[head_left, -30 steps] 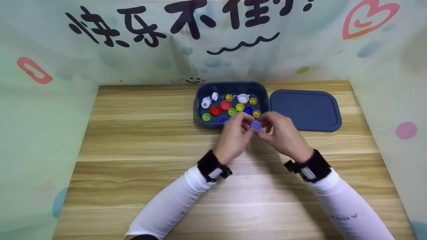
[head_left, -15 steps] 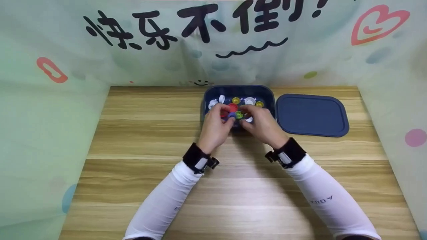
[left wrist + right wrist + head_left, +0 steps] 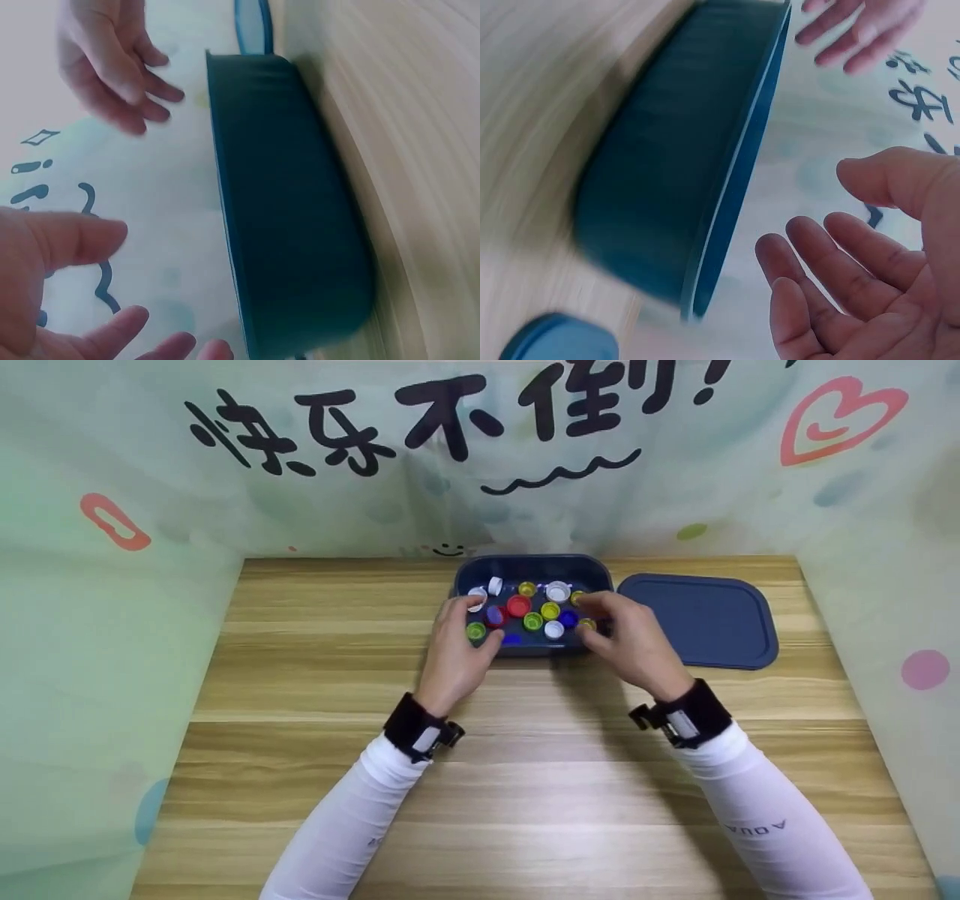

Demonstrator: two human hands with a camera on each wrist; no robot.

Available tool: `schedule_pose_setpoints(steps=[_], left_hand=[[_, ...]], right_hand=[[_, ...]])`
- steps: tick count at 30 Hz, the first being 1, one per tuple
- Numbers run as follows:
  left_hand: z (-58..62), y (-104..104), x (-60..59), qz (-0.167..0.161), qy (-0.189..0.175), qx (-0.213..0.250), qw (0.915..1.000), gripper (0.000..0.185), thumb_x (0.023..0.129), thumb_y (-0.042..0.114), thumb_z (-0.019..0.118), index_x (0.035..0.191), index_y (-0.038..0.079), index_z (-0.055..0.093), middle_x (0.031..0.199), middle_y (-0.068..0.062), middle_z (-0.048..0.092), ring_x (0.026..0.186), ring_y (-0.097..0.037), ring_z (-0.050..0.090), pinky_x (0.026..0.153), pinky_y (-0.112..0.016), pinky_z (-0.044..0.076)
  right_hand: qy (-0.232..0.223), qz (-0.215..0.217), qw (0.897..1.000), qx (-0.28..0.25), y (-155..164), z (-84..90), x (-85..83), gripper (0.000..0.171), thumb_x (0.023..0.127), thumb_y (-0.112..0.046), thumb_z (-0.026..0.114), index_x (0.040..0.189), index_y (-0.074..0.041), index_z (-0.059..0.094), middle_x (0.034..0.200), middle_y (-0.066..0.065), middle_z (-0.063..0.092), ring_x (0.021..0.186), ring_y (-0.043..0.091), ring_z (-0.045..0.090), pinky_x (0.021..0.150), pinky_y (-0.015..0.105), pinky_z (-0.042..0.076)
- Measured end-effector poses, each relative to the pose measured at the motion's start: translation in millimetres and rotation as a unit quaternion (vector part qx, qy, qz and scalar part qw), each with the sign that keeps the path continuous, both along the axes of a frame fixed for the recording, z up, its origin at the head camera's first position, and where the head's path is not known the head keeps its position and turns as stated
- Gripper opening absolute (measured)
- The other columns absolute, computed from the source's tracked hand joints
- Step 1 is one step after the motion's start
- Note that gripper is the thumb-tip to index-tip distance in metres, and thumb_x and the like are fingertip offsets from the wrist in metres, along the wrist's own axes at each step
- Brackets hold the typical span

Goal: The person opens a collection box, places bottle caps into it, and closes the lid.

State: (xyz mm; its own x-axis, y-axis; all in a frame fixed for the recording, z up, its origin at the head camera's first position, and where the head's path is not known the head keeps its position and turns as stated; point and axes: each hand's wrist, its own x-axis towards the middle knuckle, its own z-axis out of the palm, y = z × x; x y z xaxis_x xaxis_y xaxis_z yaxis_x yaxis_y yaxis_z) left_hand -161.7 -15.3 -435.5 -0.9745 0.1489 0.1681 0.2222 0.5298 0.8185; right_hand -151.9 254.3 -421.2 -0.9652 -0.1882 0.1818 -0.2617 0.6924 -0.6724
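Observation:
A dark blue box [image 3: 532, 564] holds several bottle caps of different colours. Over its left part my left hand [image 3: 452, 656] hovers, thumb and fingers spread apart with nothing between them. My right hand [image 3: 636, 643] is above the right end, likewise apart and holding nothing. A purple cap [image 3: 494, 616] overlaps a red cap under the left hand. Near the middle lie another red cap [image 3: 518, 606], a yellow cap [image 3: 550, 610] and a green cap [image 3: 532, 621]. Both wrist views show the box's outer wall [image 3: 285, 195] with the hands raised beside its rim.
The box's flat blue lid [image 3: 712, 619] lies on the wooden table [image 3: 525, 780] to the right of the box. A printed cloth [image 3: 360, 510] stands as a wall behind the table and along both sides.
The purple cap, held between the hands, moved left over the box and now lies at a red cap. Both hands have let go and moved apart.

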Motion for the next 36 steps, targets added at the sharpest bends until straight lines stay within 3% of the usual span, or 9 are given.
schedule_pose_setpoints(steps=[7, 13, 17, 21, 27, 31, 36], left_hand=[[-0.5, -28, 4.1, 0.002, 0.016, -0.059, 0.9981, 0.072, 0.093, 0.026, 0.082, 0.153, 0.002, 0.050, 0.153, -0.017, 0.049, 0.142, -0.032, 0.045, 0.122, -0.046, 0.035], [-4.6, -60, 4.6, 0.008, 0.025, -0.121, 0.9923, 0.082, 0.090, 0.033, 0.084, 0.157, 0.004, 0.046, 0.164, -0.023, 0.036, 0.151, -0.038, 0.034, 0.125, -0.056, 0.026], [-7.7, -81, 2.7, 0.011, 0.040, -0.187, 0.9814, 0.091, 0.089, 0.042, 0.084, 0.160, 0.005, 0.041, 0.169, -0.027, 0.025, 0.155, -0.045, 0.024, 0.126, -0.064, 0.016], [-12.6, -102, 0.4, 0.017, 0.060, -0.258, 0.9640, 0.098, 0.088, 0.053, 0.082, 0.162, 0.006, 0.039, 0.171, -0.028, 0.019, 0.156, -0.053, 0.014, 0.125, -0.069, 0.010], [-23.6, -126, -0.5, 0.020, 0.067, -0.321, 0.9444, 0.103, 0.086, 0.064, 0.079, 0.164, 0.009, 0.038, 0.172, -0.028, 0.015, 0.157, -0.055, 0.002, 0.123, -0.072, 0.001], [-29.8, -134, -1.9, 0.012, 0.051, -0.344, 0.9375, 0.109, 0.086, 0.075, 0.071, 0.166, 0.012, 0.035, 0.174, -0.025, 0.008, 0.158, -0.053, -0.005, 0.122, -0.069, -0.009], [-33.9, -139, -1.2, 0.000, 0.031, -0.360, 0.9325, 0.112, 0.086, 0.083, 0.063, 0.168, 0.014, 0.032, 0.175, -0.022, 0.008, 0.158, -0.052, -0.008, 0.123, -0.070, -0.009]], right_hand=[[0.007, -0.037, 0.999, 0.015, 40, -2.1, 5.6, 0.038, 0.100, -0.013, 0.074, 0.134, 0.002, 0.067, 0.124, 0.020, 0.071, 0.115, 0.036, 0.065, 0.101, 0.056, 0.051], [-0.007, -0.074, 0.997, 0.026, 80, -2.2, 10.5, 0.041, 0.101, -0.017, 0.072, 0.137, 0.002, 0.065, 0.128, 0.023, 0.068, 0.118, 0.040, 0.063, 0.101, 0.059, 0.049], [-0.020, -0.099, 0.994, 0.038, 108, -4.4, 12.9, 0.046, 0.103, -0.022, 0.071, 0.139, 0.005, 0.062, 0.130, 0.028, 0.066, 0.120, 0.045, 0.060, 0.102, 0.062, 0.046], [-0.036, -0.126, 0.990, 0.047, 138, -10.9, 14.0, 0.050, 0.104, -0.023, 0.069, 0.140, 0.008, 0.059, 0.132, 0.033, 0.062, 0.122, 0.049, 0.056, 0.101, 0.064, 0.043], [-0.056, -0.175, 0.980, 0.072, 184, -24.2, 10.6, 0.054, 0.105, -0.023, 0.067, 0.142, 0.014, 0.054, 0.138, 0.039, 0.055, 0.127, 0.055, 0.049, 0.107, 0.067, 0.038], [-0.080, -0.207, 0.970, 0.103, 212, -33.5, 10.0, 0.062, 0.106, -0.028, 0.062, 0.145, 0.018, 0.048, 0.138, 0.044, 0.049, 0.131, 0.061, 0.042, 0.108, 0.071, 0.035], [-0.130, -0.237, 0.954, 0.133, 236, -45.1, 12.2, 0.072, 0.108, -0.036, 0.057, 0.148, 0.021, 0.040, 0.140, 0.047, 0.042, 0.133, 0.066, 0.033, 0.109, 0.072, 0.032]])
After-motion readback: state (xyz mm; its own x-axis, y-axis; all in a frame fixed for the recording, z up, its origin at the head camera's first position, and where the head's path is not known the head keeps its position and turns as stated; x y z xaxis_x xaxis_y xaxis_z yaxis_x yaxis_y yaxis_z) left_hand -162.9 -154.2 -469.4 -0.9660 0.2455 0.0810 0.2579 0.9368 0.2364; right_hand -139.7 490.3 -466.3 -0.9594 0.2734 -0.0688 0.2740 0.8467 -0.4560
